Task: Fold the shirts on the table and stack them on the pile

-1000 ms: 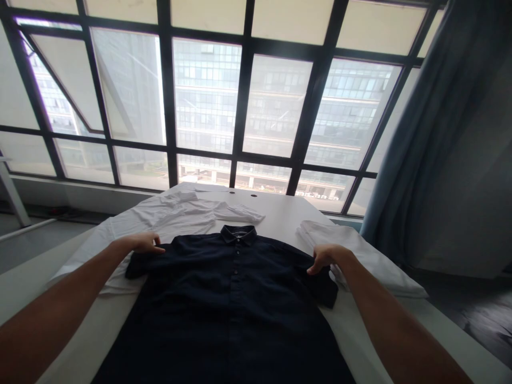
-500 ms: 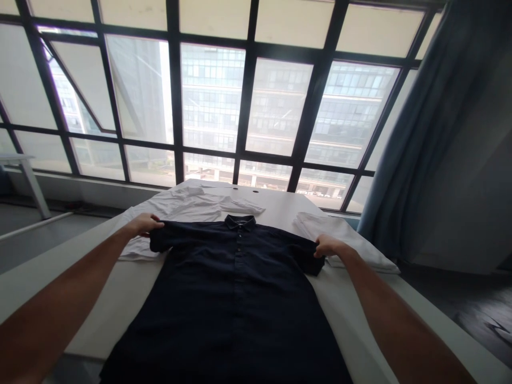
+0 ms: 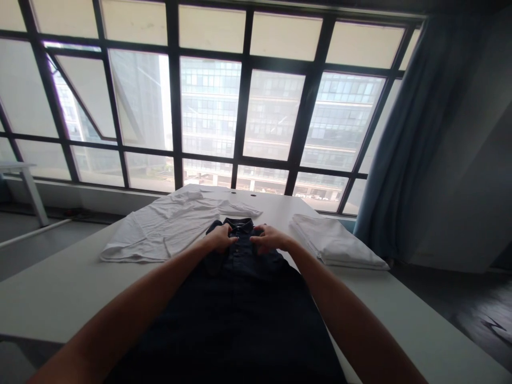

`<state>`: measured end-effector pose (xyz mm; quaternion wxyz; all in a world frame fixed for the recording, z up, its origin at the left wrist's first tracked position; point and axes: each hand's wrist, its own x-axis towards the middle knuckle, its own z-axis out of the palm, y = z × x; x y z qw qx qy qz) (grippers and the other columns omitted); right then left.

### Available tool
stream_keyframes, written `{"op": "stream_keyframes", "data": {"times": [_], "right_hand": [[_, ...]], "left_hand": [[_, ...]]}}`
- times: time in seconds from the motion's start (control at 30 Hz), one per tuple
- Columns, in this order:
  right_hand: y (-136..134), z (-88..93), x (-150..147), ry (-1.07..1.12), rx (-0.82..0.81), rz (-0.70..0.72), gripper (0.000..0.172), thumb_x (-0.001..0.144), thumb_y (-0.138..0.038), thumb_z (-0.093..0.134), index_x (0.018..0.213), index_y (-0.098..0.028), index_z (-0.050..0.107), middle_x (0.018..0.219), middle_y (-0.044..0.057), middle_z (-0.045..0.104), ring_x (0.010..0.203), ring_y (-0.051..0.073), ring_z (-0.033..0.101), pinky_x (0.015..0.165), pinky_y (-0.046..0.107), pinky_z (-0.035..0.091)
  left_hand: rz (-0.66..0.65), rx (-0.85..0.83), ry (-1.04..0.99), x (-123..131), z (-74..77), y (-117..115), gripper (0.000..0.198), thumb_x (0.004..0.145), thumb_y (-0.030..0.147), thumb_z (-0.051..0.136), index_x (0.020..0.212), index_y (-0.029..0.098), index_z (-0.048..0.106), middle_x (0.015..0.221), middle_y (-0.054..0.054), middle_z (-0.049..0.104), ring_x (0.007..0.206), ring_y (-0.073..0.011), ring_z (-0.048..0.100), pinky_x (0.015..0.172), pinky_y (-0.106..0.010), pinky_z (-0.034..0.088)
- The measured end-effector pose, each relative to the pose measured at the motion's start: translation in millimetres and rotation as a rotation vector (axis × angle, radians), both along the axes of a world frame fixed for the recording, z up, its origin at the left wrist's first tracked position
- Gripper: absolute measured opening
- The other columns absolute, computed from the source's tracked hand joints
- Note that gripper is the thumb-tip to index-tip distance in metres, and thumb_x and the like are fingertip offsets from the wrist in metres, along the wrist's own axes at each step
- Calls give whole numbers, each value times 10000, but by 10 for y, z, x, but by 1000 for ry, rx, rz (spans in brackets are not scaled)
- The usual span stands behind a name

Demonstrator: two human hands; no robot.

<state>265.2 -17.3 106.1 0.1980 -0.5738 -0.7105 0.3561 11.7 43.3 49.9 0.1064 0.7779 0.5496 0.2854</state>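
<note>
A dark navy short-sleeved shirt [image 3: 236,304] lies front up on the white table [image 3: 48,298], its buttoned collar [image 3: 239,222] pointing away from me. Both sleeves are folded inward over the chest. My left hand [image 3: 221,238] is closed on the left sleeve, just below the collar. On the other side my right hand [image 3: 270,238] pinches the right sleeve near the button line. A narrow gap with the buttons lies between the two hands. My forearms cover part of the shirt's sides.
A spread-out white shirt [image 3: 160,224] lies on the table's left part. A folded white garment [image 3: 340,245] rests at the right edge. Behind stand large windows [image 3: 208,106], with a blue-grey curtain [image 3: 392,160] on the right. Another white table [image 3: 30,192] is at far left.
Both hands have moved inward from the sides to the middle of the chest, bringing the sleeves with them. The navy shirt's upper part is narrower now.
</note>
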Motion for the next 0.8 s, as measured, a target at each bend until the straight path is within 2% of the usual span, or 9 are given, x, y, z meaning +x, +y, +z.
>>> {"op": "stream_keyframes", "data": {"times": [0.07,0.2,0.27,0.37,0.4,0.47,0.57,0.63,0.8], "right_hand": [[-99,-133,-94,-134,29,149,613,761,-486,756,1283,-201,610,976,74,728,797,227,707,711,300,571],[-209,-425,-67,-450,306,134,527,830,-496,670,1278,-219,647,1272,117,645,1162,311,601,985,366,463],[-243,-574,-21,-501,340,138,627,853,-528,622,1394,-220,552,1452,124,505,1321,329,471,1093,402,364],[-285,-751,47,-533,230,176,848,839,-651,561,1529,-207,349,1604,116,269,1471,340,216,1189,477,173],[-285,-786,68,-537,196,180,895,827,-693,543,1543,-208,315,1620,109,225,1487,336,160,1198,488,127],[-240,-816,102,-527,185,160,904,830,-747,479,1540,-210,323,1623,104,216,1492,320,153,1200,477,112],[-35,-804,111,-520,288,59,824,896,-729,357,1518,-189,372,1612,119,245,1483,298,195,1196,462,118],[170,-815,93,-550,334,3,772,943,-676,292,1525,-172,354,1619,119,216,1494,286,161,1198,478,87],[599,-997,93,-620,186,-28,817,938,-686,268,1566,-165,230,1639,101,116,1511,281,62,1187,543,68]], "left_hand": [[-52,-24,62,32,-125,-73,300,943,349,606,1202,197,612,1240,-73,595,1080,-241,607,884,-389,537],[-154,-44,157,-130,-252,-217,386,902,438,633,1240,252,637,1320,-83,596,1214,-285,553,1002,-362,465],[-228,-53,272,-272,-322,-261,549,866,536,623,1339,260,590,1437,-86,529,1345,-321,445,1129,-391,337],[-241,-146,432,-471,-459,-249,742,888,656,470,1495,235,409,1595,-98,290,1474,-314,232,1197,-475,155],[-221,-185,449,-517,-497,-217,777,891,682,427,1519,230,363,1612,-100,230,1490,-305,184,1197,-485,130],[-190,-215,451,-562,-532,-109,804,891,713,380,1535,234,327,1622,-98,182,1502,-291,137,1195,-489,105],[-127,-144,423,-512,-494,134,732,930,680,322,1523,253,344,1625,-84,178,1506,-272,120,1192,-507,81],[-71,-119,439,-442,-470,310,692,958,636,297,1523,239,341,1625,-93,174,1509,-268,102,1187,-532,70],[-23,-202,494,-379,-618,641,752,951,644,304,1530,166,325,1615,-151,160,1506,-302,96,1179,-562,51]]}}
